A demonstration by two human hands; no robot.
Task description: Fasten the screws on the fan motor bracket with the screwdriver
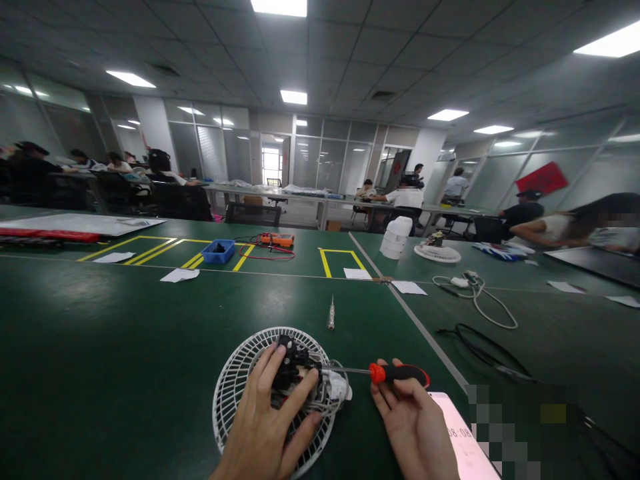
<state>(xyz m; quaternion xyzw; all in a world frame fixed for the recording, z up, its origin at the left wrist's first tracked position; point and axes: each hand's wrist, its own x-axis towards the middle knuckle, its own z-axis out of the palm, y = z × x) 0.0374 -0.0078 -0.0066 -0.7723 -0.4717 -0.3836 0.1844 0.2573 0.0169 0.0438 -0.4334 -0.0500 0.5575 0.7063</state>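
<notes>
A white round fan grille (pixel 226 400) lies on the green table with a black fan motor (pixel 290 360) on top of it. My left hand (pixel 270 407) steadies the motor, its fingers spread around the black housing. Between thumb and fingers, my right hand (pixel 413 417) grips a screwdriver (pixel 400 373) with a red and black handle. Its shaft points left, level, and the tip reaches the side of the motor; the exact contact is hidden. Grey wires and a white plastic part (pixel 337 387) sit at the grille's right side. A small clear-handled screwdriver (pixel 331 313) lies beyond the grille.
A phone (pixel 457 433) lies beside my right hand. Farther back are a blue bin (pixel 218 251), an orange multimeter (pixel 277 240), a stack of white parts (pixel 396 238) and another fan grille (pixel 437 253). Cables (pixel 483 300) lie at the right. Several people sit at other tables.
</notes>
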